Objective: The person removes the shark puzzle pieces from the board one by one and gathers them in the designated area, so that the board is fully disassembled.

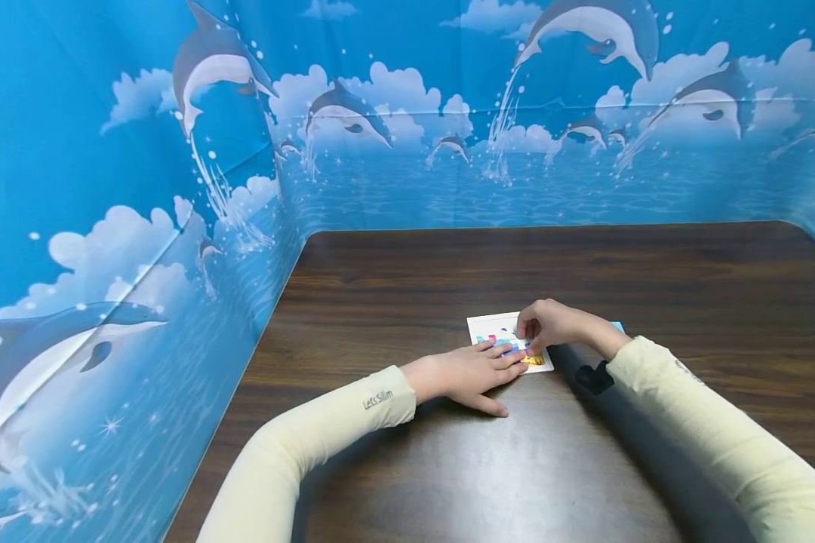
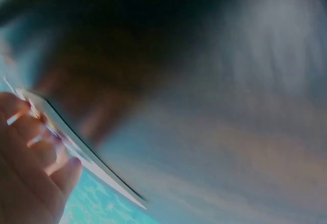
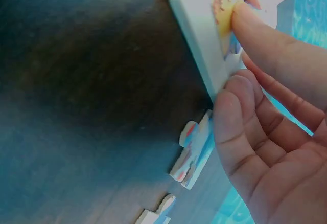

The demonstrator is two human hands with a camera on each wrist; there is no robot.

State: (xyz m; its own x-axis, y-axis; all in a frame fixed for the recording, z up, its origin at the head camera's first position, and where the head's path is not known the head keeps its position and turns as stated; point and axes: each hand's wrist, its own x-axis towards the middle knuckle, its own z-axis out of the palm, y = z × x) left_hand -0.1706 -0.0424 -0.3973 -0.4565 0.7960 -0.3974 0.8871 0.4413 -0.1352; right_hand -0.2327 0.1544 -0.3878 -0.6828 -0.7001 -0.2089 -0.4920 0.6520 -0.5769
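Note:
A white-framed jigsaw puzzle board [image 1: 490, 323] with a colourful picture lies on the brown table. My left hand [image 1: 478, 375] rests flat across its near left part, fingers spread. Over the board's right side, my right hand [image 1: 550, 324] has curled fingers, with its thumb set apart from them. Thumb and fingertips pinch a small puzzle piece, mostly covered by the hand. In the right wrist view, the thumb touches the yellow part of the picture near a left fingertip. Two loose puzzle pieces, one of them a red-and-blue piece [image 3: 194, 150], lie beside the board.
Something blue [image 1: 617, 326] shows behind the right wrist on the table [image 1: 394, 286]. A black device [image 1: 594, 378] hangs under that wrist. A blue dolphin-print cloth [image 1: 394, 166] stands along the table's back and left edges. Much of the left wrist view is blurred.

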